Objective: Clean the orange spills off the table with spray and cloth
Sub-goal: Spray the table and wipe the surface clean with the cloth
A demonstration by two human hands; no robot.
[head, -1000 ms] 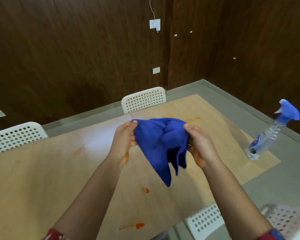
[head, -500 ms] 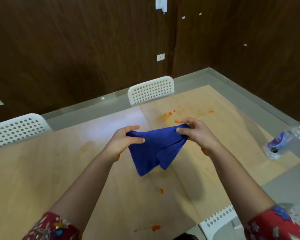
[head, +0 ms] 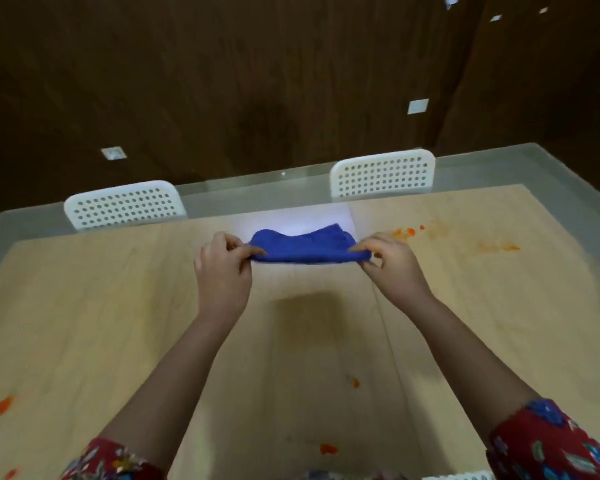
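cloth: a blue cloth was held above the table, stretched flat between the two hands and clear of the wood; its shadow fell on the boards below.
left hand: the left hand pinched the cloth's left edge, with thumb and forefinger closed on the fabric and the other fingers curled in.
right hand: the right hand gripped the right edge the same way, fingers curled on the fabric.
orange spills: orange spills lay on the tabletop. there was a speckled cluster just right of the right hand, a fainter smear farther right, one spot between the forearms, one near the front edge and a blob at the far left.
table: light wooden boards covered the top, with a grey border showing around them.
chairs: two white chairs with holed backs stood at the far side, close against the table.
wall: a dark wood wall rose behind the chairs.
sleeves: red flowered sleeves covered both upper arms.
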